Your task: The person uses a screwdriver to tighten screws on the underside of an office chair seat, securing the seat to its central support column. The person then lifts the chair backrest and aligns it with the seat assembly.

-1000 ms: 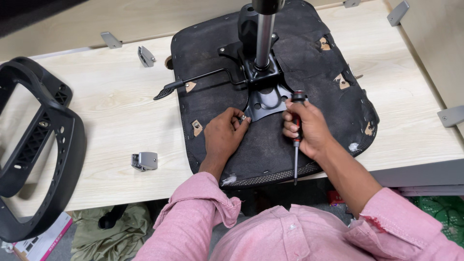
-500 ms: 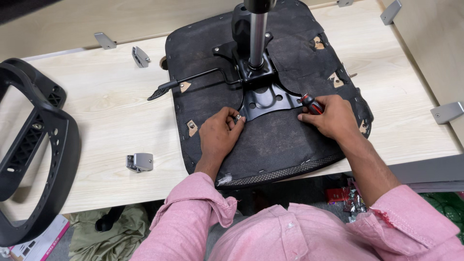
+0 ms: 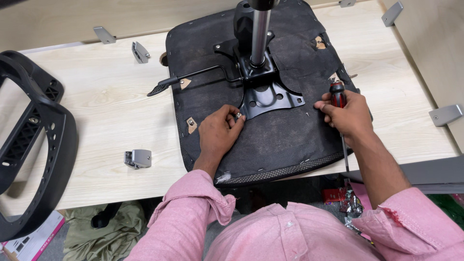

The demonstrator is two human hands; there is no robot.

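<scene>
An upturned black chair seat [image 3: 285, 140] lies on a pale wooden table [image 3: 96, 111]. Bolted to it is a black metal mechanism plate [image 3: 268, 96] with a steel gas cylinder [image 3: 259, 34] rising from it and a lever [image 3: 193, 77] pointing left. My left hand [image 3: 218, 133] pinches a small silver bolt [image 3: 238, 115] at the plate's near-left corner. My right hand [image 3: 345, 115] rests on the seat's right side, gripping a red-and-black-handled screwdriver [image 3: 338, 94] whose shaft points back toward me.
A black plastic chair backrest frame [image 3: 34, 145] lies at the table's left end. Grey metal brackets sit on the table: one near the front [image 3: 137, 158], two at the back left [image 3: 140, 50], others at the right [image 3: 444, 114]. Cloth and clutter lie on the floor below.
My right hand has moved right, off the mechanism plate to the seat's right side, with the screwdriver. My left hand stays at the plate's corner with the bolt.
</scene>
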